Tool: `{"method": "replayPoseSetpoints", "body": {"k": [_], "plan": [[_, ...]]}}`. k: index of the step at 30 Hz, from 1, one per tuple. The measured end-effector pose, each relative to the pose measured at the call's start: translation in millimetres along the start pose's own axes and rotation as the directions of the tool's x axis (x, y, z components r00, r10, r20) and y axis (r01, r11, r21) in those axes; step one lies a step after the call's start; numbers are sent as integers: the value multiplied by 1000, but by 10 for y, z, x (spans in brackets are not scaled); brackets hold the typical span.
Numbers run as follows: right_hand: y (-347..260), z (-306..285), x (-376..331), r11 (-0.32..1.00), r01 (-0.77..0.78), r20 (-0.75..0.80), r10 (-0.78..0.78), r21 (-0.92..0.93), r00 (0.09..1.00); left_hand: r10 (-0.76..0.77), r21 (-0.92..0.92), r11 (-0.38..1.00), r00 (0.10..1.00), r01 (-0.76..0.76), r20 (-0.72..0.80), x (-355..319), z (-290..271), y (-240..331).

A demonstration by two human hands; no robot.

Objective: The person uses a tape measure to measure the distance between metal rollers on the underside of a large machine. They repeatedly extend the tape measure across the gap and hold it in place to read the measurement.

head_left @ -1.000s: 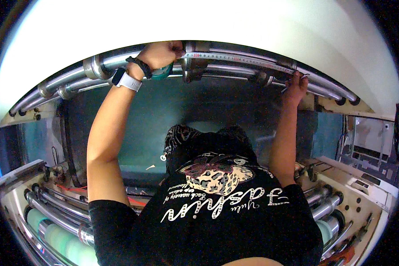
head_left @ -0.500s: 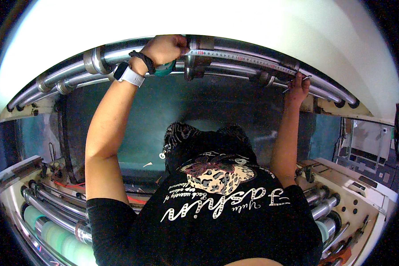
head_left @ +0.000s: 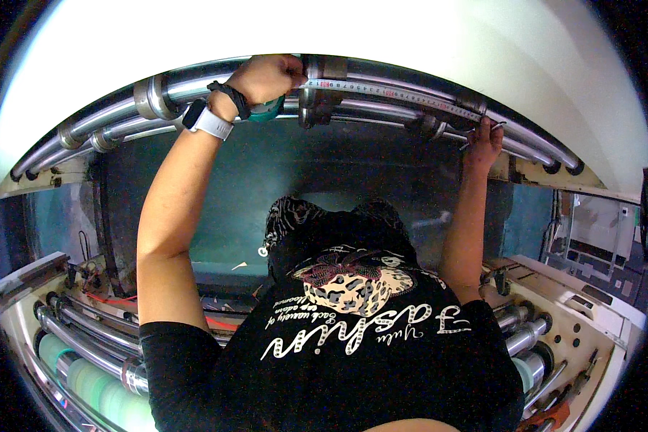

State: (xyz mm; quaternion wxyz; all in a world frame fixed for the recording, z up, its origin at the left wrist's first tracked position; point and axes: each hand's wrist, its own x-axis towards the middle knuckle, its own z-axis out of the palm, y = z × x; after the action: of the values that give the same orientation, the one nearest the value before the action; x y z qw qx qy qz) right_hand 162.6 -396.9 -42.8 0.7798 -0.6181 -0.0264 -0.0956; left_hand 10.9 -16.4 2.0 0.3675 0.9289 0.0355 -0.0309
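Tape measure (head_left: 371,91) drawn along a metal bar (head_left: 201,85)

A big white cover (head_left: 324,25) arches over the far side of the machine. Below it the long bar crosses the view with thick collars on it, one of them, a dark collar (head_left: 307,109), close to the left hand (head_left: 270,75). The person in the black shirt (head_left: 367,367) reaches out with both arms, well apart. In the near left corner lie pale green rollers (head_left: 101,381).

The left hand is closed, fingers bunched in a pinch at the tape's left end. The right hand (head_left: 486,144) is curled nearly closed, fingertips at the tape's right end, with a thin stick (head_left: 500,125) across them; whether these fingers also grip the tape, I cannot tell.

So the tape lies between the hands, its marked face showing, along the front of the bar and past the dark collar. The wide reach probably keeps the strip straight, and holding it close to the bar likely lets the marks be set against the metal.

Just under the left palm is a teal rounded thing (head_left: 268,111), perhaps the tape's case. Smaller still, a pale-strapped watch (head_left: 213,125) and a black band (head_left: 230,99) circle the left wrist.
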Motion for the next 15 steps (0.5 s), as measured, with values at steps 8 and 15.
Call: {"method": "replayPoseSetpoints", "body": {"k": [8, 15], "plan": [[5, -15, 10, 1000, -8, -5, 8, -21, 1000, 39, 48, 998, 999, -38, -10, 35, 25, -58], [148, -310, 172, 973, -31, -13, 29, -229, 999, 17, 62, 998, 999, -15, -27, -11, 47, -31]]}}
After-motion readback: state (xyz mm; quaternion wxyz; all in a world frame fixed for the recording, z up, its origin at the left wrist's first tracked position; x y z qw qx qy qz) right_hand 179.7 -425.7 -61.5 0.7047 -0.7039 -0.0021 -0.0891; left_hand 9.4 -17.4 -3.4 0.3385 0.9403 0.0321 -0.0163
